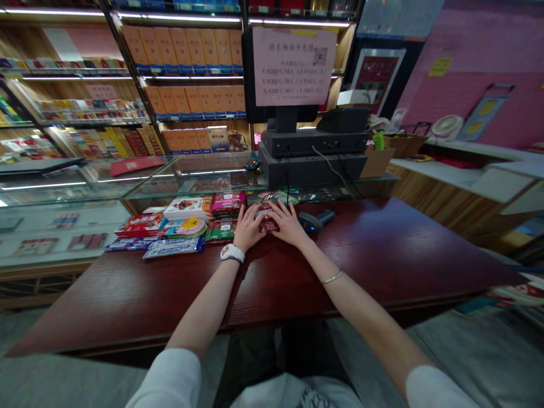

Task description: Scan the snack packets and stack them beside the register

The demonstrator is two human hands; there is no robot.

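Observation:
A small dark red snack packet (267, 219) lies on the table between my two hands, partly covered by them. My left hand (249, 228), with a white watch at the wrist, touches its left side with fingers stretched out. On the packet's right side rests my right hand (287, 224), its fingers spread and its thumb near the packet. Left of my hands are a green packet (221, 229), a pink-red packet (228, 203), a white packet (189, 207), a red packet (140, 225) and a blue-and-white wrapped bar (174, 247). A black barcode scanner (315, 221) lies just right of my right hand.
Behind the dark red wooden table (382, 255) stands a glass display case (195, 170). On it are a cash drawer (312, 167) and a monitor whose back carries a pink paper sign (293, 68). Cables hang near my hands. Shelves of orange boxes (187, 51) line the back.

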